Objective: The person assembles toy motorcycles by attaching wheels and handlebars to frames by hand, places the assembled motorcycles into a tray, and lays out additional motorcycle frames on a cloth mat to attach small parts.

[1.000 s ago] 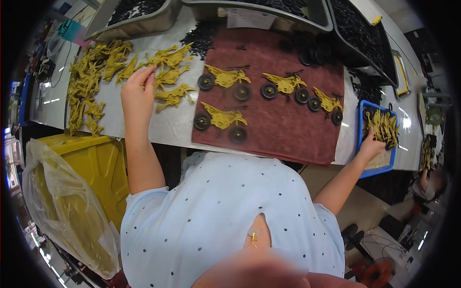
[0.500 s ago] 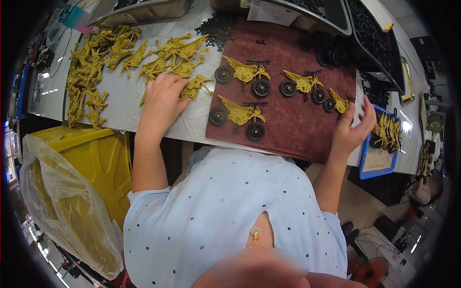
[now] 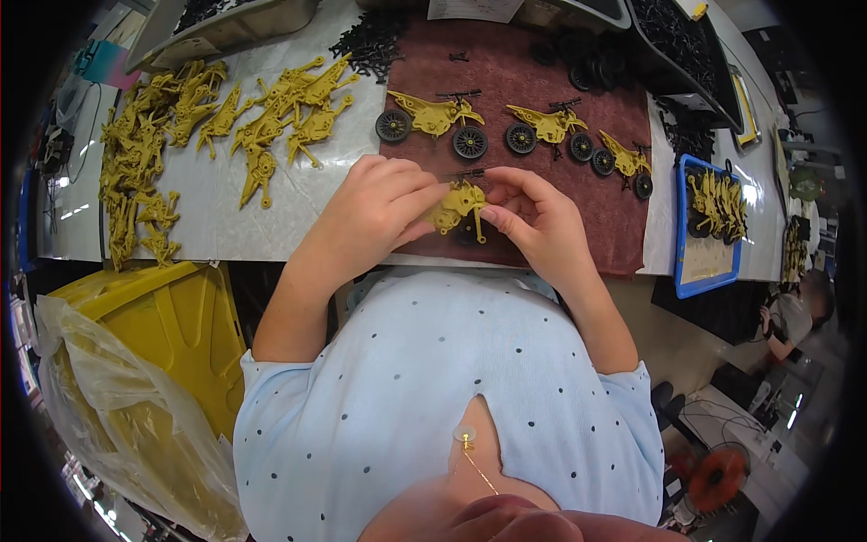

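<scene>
A yellow toy motorcycle body (image 3: 459, 210) is between my two hands at the near edge of the maroon cloth. My left hand (image 3: 372, 206) closes on its left side. The thumb and fingers of my right hand (image 3: 542, 219) pinch its right side. Black handlebars (image 3: 467, 173) and part of a dark wheel show just behind it, partly hidden by my fingers. Farther off on the cloth lie three wheeled toy motorcycles: one at the left (image 3: 433, 116), one in the middle (image 3: 547, 125) and one at the right (image 3: 623, 158).
Loose yellow bodies (image 3: 135, 172) are heaped at the left of the table. Black wheels (image 3: 596, 68) and small black parts (image 3: 370, 45) lie at the back. A blue-rimmed tray (image 3: 709, 287) at the right holds several yellow toys. A yellow bin (image 3: 172, 316) stands below left.
My left hand has come right from the loose yellow bodies, bringing one along. My right hand has left the rightmost motorcycle and moved left to meet it. The view has shifted slightly.
</scene>
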Available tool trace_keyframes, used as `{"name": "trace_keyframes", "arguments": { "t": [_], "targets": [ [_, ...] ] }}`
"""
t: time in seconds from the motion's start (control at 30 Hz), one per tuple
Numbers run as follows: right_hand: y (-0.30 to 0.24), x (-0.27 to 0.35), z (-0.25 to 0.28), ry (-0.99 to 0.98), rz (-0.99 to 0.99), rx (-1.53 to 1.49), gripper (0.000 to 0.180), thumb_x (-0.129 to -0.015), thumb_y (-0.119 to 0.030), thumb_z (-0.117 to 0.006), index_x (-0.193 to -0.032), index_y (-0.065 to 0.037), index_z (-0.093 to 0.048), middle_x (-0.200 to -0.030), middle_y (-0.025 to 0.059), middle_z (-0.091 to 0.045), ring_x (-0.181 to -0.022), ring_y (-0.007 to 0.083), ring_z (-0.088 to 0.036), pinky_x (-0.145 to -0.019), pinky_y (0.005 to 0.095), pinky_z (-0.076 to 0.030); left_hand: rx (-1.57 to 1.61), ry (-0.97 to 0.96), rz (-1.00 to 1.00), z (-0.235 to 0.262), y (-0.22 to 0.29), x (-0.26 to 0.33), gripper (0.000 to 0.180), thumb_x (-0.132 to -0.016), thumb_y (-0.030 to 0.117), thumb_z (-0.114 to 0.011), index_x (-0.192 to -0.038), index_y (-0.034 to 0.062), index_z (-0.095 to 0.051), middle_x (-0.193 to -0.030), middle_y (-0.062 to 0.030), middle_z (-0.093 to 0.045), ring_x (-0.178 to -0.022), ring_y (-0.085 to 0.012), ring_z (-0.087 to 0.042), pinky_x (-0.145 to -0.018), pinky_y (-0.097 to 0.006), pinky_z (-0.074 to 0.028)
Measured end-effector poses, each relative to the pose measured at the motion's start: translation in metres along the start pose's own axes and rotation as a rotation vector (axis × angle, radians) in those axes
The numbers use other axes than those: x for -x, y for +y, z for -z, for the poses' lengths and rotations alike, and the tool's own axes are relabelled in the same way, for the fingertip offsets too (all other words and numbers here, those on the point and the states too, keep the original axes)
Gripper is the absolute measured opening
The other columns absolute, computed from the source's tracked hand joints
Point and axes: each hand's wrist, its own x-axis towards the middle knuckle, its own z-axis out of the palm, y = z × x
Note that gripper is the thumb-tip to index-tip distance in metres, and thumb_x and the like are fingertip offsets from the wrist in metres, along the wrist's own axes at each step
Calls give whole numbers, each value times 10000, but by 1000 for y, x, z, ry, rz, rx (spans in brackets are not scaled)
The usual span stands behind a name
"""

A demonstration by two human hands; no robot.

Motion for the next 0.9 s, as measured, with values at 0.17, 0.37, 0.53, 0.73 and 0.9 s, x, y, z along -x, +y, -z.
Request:
{"name": "trace_keyframes", "arguments": {
  "t": [0.17, 0.37, 0.53, 0.73, 0.9],
  "targets": [
    [7, -1, -11, 44, 64, 217, 434, -767, -125, -775, -1158, -40, -608, -968, 109, -628, -720, 142, -606, -682, 277, -512, 6, 6, -1, -7, -9, 4, 437, -673, 117, -765, -1085, 35, -641, -1060, -78, -649, -1042, -258, -592, -887, -385, -416],
    [7, -9, -21, 92, 58, 231, 374, -768, -61, -772, -1112, -38, -626, -872, 30, -558, -678, 82, -494, -630, 221, -461, -55, 32, 15, -9, -15, 4, 427, -682, 120, -759, -1084, 35, -641, -1063, -76, -650, -1044, -253, -593, -900, -390, -398],
    [8, -14, -21, 88, 76, 272, 362, -769, -83, -765, -1101, -35, -627, -893, 78, -579, -670, 136, -535, -641, 268, -482, -58, 31, 50, -10, -14, 5, 410, -690, 126, -755, -1075, 40, -644, -1062, -72, -652, -1043, -249, -591, -895, -391, -396],
    [4, -15, -23, 69, 73, 314, 421, -762, -182, -780, -1109, -32, -595, -959, 130, -585, -770, 226, -596, -682, 335, -502, -76, 13, 71, -11, -13, 5, 357, -697, 136, -752, -1033, 57, -662, -1052, -55, -658, -1041, -237, -589, -898, -390, -389],
    [8, -16, -31, 126, 35, 403, 600, -729, -305, -806, -1145, -5, -493, -1026, 165, -557, -891, 312, -591, -733, 387, -501, -80, 17, 85, -13, -7, 2, 328, -699, 138, -748, -1010, 65, -675, -1036, -46, -663, -1027, -223, -594, -902, -391, -388]
  ]
}}
